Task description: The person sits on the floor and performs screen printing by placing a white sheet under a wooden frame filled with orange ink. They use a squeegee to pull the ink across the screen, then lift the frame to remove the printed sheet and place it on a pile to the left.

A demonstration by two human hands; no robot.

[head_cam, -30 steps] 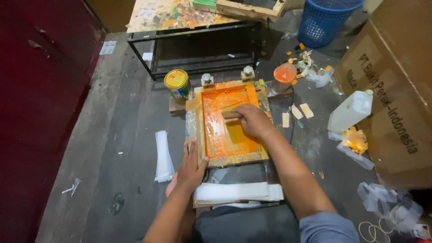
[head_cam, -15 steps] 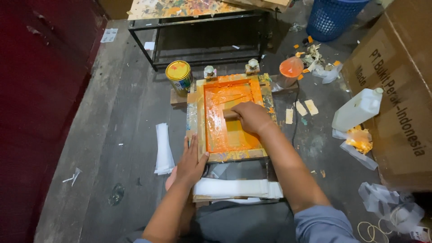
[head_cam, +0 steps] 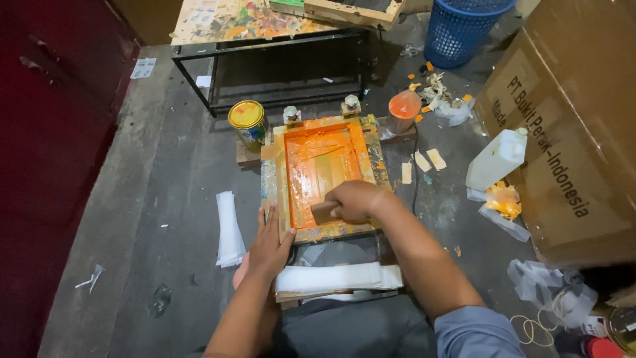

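A wooden screen-printing frame (head_cam: 378, 151) lies flat on the floor, its mesh coated with orange ink. My right hand (head_cam: 358, 200) grips a squeegee (head_cam: 323, 213) at the near end of the mesh. My left hand (head_cam: 270, 244) presses flat on the frame's near left corner, fingers spread. Just below the frame lies a stack of white folded material (head_cam: 338, 276).
A yellow-lidded paint can (head_cam: 246, 122) stands left of the frame and an orange-stained cup (head_cam: 403, 109) to the right. White plastic jug (head_cam: 497, 159), cardboard boxes (head_cam: 570, 119), blue basket (head_cam: 464, 30), a paint-splattered metal-frame table (head_cam: 265, 40), another white stack (head_cam: 229, 227) at left.
My right hand has dragged the squeegee from the far part of the mesh down to its near end. The left hand stays on the frame's corner.
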